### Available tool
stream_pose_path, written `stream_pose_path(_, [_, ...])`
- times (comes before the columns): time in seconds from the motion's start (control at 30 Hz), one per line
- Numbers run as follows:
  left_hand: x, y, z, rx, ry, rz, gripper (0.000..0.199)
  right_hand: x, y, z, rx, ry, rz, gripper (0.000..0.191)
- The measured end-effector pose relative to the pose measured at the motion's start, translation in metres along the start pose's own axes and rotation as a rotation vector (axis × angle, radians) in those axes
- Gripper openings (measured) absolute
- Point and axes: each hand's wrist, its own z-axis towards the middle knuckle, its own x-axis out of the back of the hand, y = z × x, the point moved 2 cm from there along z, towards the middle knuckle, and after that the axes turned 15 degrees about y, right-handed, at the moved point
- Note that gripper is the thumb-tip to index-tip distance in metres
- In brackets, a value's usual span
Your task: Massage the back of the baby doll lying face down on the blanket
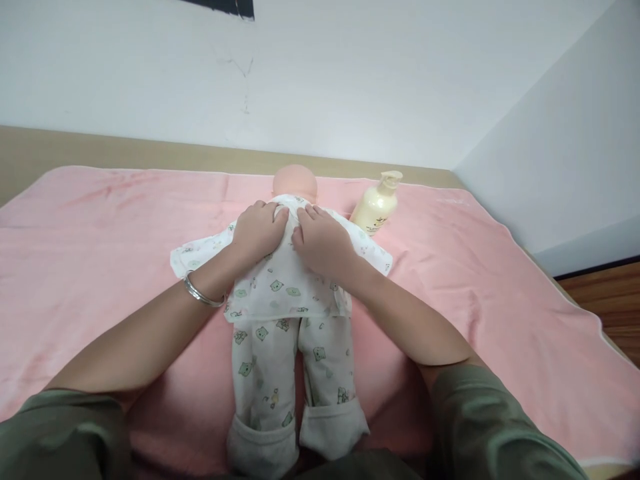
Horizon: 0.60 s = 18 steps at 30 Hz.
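Note:
A baby doll (296,183) lies stretched out with its bald head away from me, and no face shows. It wears a white patterned shirt (280,293) and matching trousers (265,360) with turned-up cuffs. My left hand (260,230) rests on the shirt at the doll's upper body, left of the middle, fingers laid on the cloth. Beside it, my right hand (323,240) lies on the right side, fingers extended toward the collar. The two thumbs are close together but apart. Neither hand grips anything visible.
A cream pump bottle (376,205) leans at an angle just right of the doll's sleeve. Under everything spreads a pink blanket (115,267). White walls (350,80) rise behind and to the right. A wooden surface (603,293) shows at the right edge.

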Motion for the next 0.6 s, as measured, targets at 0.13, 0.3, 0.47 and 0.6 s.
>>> stream_pose_path(0.13, [0.012, 0.023, -0.019, -0.14, 0.023, 0.174, 0.046, -0.004, 0.02, 0.018, -0.197, -0.077, 0.061, 0.048])
stream_pose_path(0.3, [0.02, 0.034, -0.033, -0.359, 0.047, 0.182, 0.041, -0.008, 0.022, 0.017, -0.139, -0.089, 0.025, 0.051])
stream_pose_path(0.47, [0.019, 0.017, -0.008, -0.097, -0.092, 0.018, 0.032, -0.005, -0.006, -0.009, 0.106, 0.021, -0.065, 0.048])
stream_pose_path(0.6, [0.015, 0.013, -0.001, -0.051, -0.08, 0.025, 0.038, -0.004, -0.008, -0.007, 0.05, 0.006, -0.002, 0.049])
